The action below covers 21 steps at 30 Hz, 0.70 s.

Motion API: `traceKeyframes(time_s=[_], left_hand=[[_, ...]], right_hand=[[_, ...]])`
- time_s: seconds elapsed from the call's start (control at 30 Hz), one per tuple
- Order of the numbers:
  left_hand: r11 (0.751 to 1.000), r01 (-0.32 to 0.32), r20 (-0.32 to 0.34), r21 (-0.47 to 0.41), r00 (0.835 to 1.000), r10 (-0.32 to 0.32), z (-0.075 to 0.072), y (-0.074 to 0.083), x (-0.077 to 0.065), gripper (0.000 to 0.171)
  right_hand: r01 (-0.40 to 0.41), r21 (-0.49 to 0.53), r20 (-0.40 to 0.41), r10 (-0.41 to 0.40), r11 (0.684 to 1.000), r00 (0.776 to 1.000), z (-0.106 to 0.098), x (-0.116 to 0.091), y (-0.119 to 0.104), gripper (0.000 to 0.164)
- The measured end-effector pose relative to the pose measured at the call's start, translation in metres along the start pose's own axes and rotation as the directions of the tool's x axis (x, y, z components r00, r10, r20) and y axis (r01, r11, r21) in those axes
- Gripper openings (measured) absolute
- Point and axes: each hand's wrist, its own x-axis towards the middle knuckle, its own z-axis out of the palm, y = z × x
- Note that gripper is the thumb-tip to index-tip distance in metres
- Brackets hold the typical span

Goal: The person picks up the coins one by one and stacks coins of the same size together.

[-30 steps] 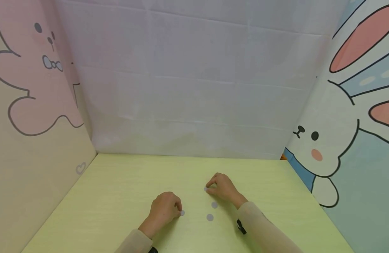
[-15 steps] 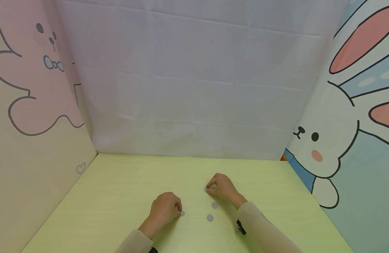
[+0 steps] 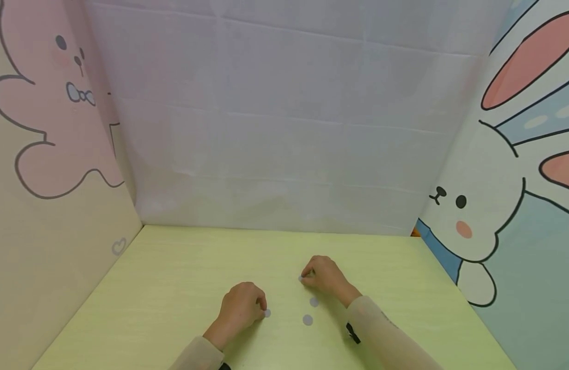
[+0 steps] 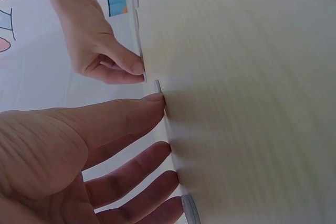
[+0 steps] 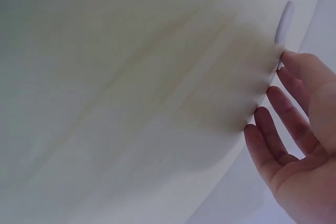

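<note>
A creased white sheet [image 3: 284,128] is hanging behind my pale yellow-green table [image 3: 173,288], and a rabbit print [image 3: 469,205] is covering the panel on my right. I seem to be partway through handling small grey discs: I am gripping one in each hand, while the farther loose disc [image 3: 314,302] and the nearer loose disc [image 3: 307,320] are lying flat and untouched between my forearms. Another disc piece [image 4: 190,209], perhaps a stack, is sitting just beside my left little finger; how many it holds I cannot tell.

My left hand [image 3: 242,304] is bending over the tabletop, thumb and index finger pinching the left disc [image 3: 268,313] by its edge, the other fingertips reaching down towards the table. Farther out, my right hand [image 3: 327,276] is angling inward, pinching the right disc [image 3: 300,278] between thumb and index finger, its remaining fingers curving loosely. Both held discs are staying low at the table; whether either is clearing it, I cannot tell.
</note>
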Motion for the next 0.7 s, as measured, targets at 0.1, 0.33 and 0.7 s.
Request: traceKeyframes(time_s=[0.1,0.33,0.7], left_hand=[[1.0,-0.003,-0.001,0.003,1.0,0.003,0.0001,0.0001,-0.0003,0.023],[1.0,-0.018,-0.012,-0.018,1.0,0.018,0.0005,-0.001,-0.0015,0.022],[0.999,-0.03,-0.013,-0.014,0.999,0.03,0.0015,-0.0036,-0.0017,0.023]], right_hand=[[0.026,-0.029,0.007,-0.026,0.999,1.0,-0.0002,0.0004,0.0,0.007],[0.058,-0.045,0.002,-0.058,0.997,0.998,-0.0008,-0.0005,-0.0006,0.007],[0.05,-0.032,0.031,-0.049,0.998,0.998,-0.002,-0.0035,-0.001,0.009]])
